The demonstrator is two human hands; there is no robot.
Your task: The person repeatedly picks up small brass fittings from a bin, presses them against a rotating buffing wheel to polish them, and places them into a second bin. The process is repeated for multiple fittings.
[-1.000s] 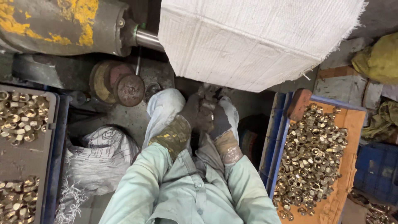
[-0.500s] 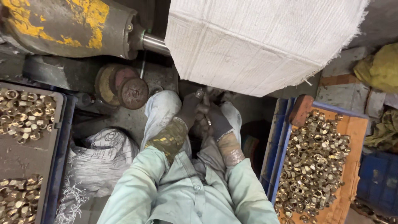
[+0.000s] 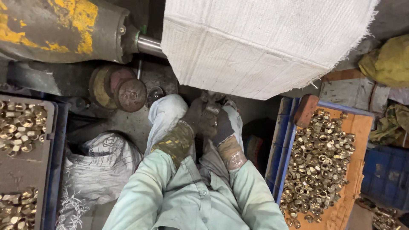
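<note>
Beside you sit trays of brass nuts — an orange tray (image 3: 355, 140) right, a grey tray (image 3: 23, 170) left — with white cloth (image 3: 264, 42) above

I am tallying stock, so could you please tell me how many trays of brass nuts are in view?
2: a grey tray at the left edge, and an orange tray on the right. More may lie out of frame.

Gloved left hand (image 3: 197, 117) against right hand (image 3: 221, 125)

White cloth (image 3: 264, 42) overhangs ahead; brass-nut trays (image 3: 324, 157) flank; narrow gap between the knees (image 3: 168, 115)
</note>
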